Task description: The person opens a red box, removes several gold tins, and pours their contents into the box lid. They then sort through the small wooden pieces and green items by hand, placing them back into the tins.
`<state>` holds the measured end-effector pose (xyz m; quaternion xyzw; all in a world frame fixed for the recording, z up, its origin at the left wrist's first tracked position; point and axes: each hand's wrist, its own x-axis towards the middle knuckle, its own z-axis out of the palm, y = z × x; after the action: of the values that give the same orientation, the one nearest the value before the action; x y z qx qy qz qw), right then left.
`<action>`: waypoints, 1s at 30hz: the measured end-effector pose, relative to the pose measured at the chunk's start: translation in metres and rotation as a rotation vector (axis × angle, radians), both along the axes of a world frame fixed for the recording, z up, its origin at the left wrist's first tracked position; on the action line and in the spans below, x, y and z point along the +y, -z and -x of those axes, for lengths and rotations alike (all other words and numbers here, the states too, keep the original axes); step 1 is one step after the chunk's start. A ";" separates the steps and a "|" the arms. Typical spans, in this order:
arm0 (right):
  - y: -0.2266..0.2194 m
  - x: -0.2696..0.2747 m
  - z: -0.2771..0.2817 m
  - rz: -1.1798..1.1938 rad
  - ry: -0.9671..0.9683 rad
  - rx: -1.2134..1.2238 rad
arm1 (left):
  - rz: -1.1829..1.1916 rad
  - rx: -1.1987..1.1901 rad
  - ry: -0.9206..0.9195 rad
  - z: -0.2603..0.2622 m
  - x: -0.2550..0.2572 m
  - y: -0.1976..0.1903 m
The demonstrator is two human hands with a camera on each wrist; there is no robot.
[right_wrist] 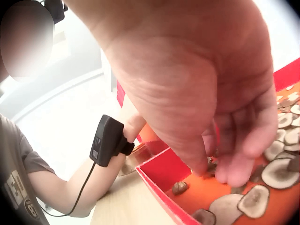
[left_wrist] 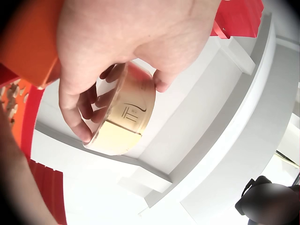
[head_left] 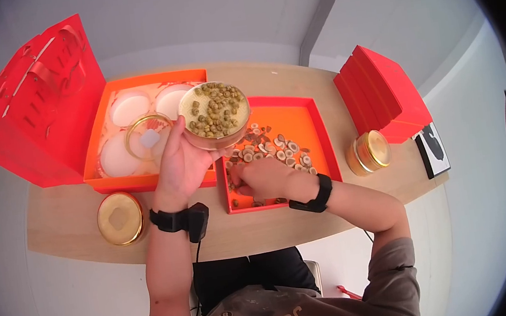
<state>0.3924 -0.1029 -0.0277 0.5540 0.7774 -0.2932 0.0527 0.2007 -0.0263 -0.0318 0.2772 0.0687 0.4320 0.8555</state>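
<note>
The left hand cupped the tub [head_left: 216,142] mouth-up over the tray's [head_left: 315,126] far-left corner, presumably keeping its dried buds [head_left: 221,108] in; whether the right hand [head_left: 265,178], fingers bent beside slices [head_left: 286,149], pinched anything, I couldn't tell.

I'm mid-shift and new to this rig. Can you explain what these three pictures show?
There is no machine: a person works with two bare hands. One picture comes from a head camera looking down; the other two come from cameras on each wrist.

The left hand holds a round clear-walled tub of curled greenish-brown pellets. The right hand's fingers reach into a red-and-orange tray with dried slices; whether they pinch anything is unclear.

On the wooden table there are also an orange box with a moulded insert, a red gift bag, red boxes and gold-lidded jars.
</note>
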 end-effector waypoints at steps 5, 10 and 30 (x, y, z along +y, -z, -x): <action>-0.010 -0.004 0.005 -0.036 -0.041 -0.045 | 0.011 0.017 -0.010 0.001 -0.001 -0.001; 0.004 -0.001 0.007 -0.019 -0.086 -0.103 | -0.002 0.013 0.003 0.001 -0.001 -0.002; 0.019 0.019 -0.001 -0.080 0.106 -0.004 | 0.019 0.020 -0.021 0.000 -0.003 -0.003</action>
<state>0.3935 -0.0844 -0.0464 0.5965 0.7580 -0.2633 0.0163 0.2010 -0.0290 -0.0293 0.2725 0.0843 0.4373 0.8529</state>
